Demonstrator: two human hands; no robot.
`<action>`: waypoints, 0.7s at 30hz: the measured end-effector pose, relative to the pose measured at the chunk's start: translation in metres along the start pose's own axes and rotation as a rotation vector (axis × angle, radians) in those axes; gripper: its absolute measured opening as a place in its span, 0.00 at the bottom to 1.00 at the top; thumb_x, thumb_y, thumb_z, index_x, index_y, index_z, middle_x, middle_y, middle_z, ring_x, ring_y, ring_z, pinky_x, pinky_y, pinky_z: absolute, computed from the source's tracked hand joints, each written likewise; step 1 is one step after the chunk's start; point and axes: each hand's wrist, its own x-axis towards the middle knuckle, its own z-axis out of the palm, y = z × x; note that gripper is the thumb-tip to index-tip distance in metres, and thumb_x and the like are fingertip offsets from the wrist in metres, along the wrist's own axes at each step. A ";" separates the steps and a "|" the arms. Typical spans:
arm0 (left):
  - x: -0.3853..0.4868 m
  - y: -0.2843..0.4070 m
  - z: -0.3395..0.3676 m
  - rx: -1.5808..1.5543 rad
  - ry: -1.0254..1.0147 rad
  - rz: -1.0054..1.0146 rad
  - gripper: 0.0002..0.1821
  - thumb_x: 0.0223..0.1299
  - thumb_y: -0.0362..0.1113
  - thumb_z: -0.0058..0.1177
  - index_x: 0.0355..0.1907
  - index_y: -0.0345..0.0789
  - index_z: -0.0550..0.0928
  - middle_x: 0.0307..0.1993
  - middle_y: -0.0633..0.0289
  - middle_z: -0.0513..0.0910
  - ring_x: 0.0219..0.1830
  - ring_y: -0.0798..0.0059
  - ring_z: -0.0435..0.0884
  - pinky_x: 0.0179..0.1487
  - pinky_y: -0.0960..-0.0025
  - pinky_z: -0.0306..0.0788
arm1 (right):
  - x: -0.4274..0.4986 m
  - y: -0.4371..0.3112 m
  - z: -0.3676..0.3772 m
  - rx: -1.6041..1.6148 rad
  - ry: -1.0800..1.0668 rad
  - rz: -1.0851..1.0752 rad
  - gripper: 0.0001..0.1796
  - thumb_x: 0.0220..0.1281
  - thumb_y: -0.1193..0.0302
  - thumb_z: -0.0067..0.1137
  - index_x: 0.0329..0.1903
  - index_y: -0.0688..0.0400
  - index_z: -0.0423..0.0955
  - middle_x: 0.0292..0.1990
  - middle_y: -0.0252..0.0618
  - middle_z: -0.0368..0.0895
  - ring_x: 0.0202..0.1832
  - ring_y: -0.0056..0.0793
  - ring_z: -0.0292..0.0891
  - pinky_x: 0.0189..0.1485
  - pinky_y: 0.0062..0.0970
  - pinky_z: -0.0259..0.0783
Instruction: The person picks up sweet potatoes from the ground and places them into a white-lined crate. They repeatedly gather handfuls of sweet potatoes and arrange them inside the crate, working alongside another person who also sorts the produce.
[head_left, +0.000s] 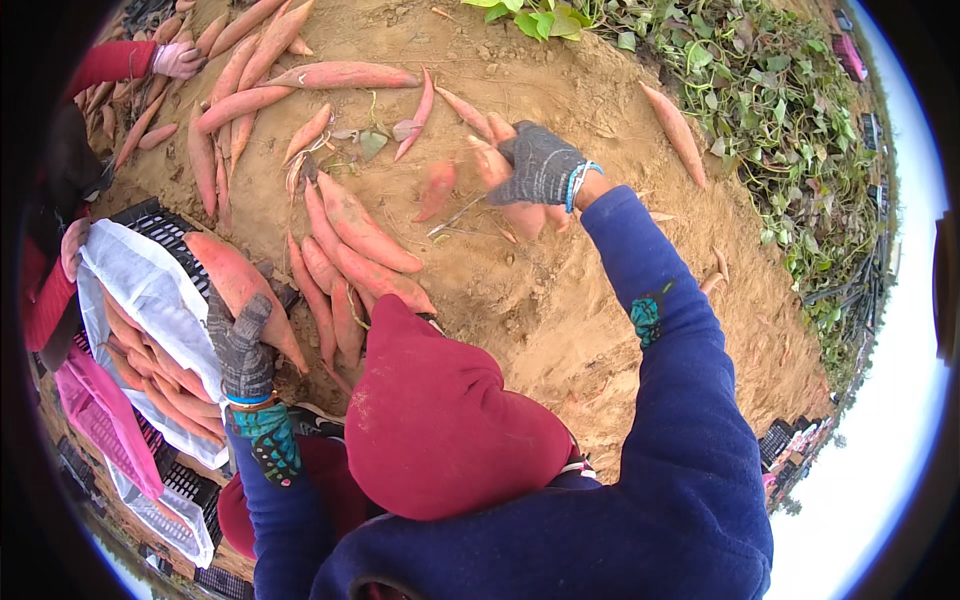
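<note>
My left hand (244, 345), in a dark grey knit glove, grips a large pink-skinned sweet potato (244, 281) beside a lined crate. Out over the soil, my gloved right hand (544, 166) has its thumb and fingers around a blurred sweet potato (489, 161). More sweet potatoes (523, 217) lie under that hand, partly hidden by it. Left of it, another sweet potato (436, 189) is blurred. A cluster of large sweet potatoes (360, 232) rests on the ground between my hands, near my knee (450, 412).
A black plastic crate (154, 217) with a white liner (146, 255) holds sweet potatoes. Pink-lined crates (105, 420) stand behind it. At left, a co-worker's gloved hand (178, 60) touches a sweet potato pile (247, 82); their other hand (73, 247) is at the liner. Leafy vines (757, 105) border the soil.
</note>
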 end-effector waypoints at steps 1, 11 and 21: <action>0.000 -0.002 -0.003 -0.107 -0.023 -0.011 0.43 0.49 0.47 0.64 0.64 0.25 0.67 0.52 0.54 0.77 0.51 0.63 0.75 0.59 0.64 0.67 | -0.005 -0.016 -0.002 0.180 0.030 -0.061 0.28 0.44 0.48 0.69 0.42 0.57 0.83 0.37 0.49 0.84 0.46 0.43 0.78 0.54 0.39 0.73; 0.014 0.043 -0.032 -0.225 -0.114 -0.158 0.48 0.42 0.52 0.66 0.64 0.27 0.67 0.50 0.53 0.79 0.46 0.63 0.80 0.51 0.62 0.75 | 0.003 0.222 0.015 0.046 0.973 0.606 0.29 0.50 0.59 0.67 0.53 0.61 0.76 0.50 0.58 0.79 0.55 0.53 0.74 0.60 0.38 0.68; 0.053 0.093 -0.161 -0.413 -0.069 -0.116 0.49 0.56 0.56 0.58 0.71 0.27 0.55 0.62 0.45 0.69 0.61 0.56 0.70 0.69 0.59 0.60 | -0.013 0.470 0.019 -0.486 0.382 0.872 0.45 0.40 0.61 0.71 0.66 0.54 0.68 0.61 0.60 0.71 0.61 0.52 0.71 0.64 0.38 0.67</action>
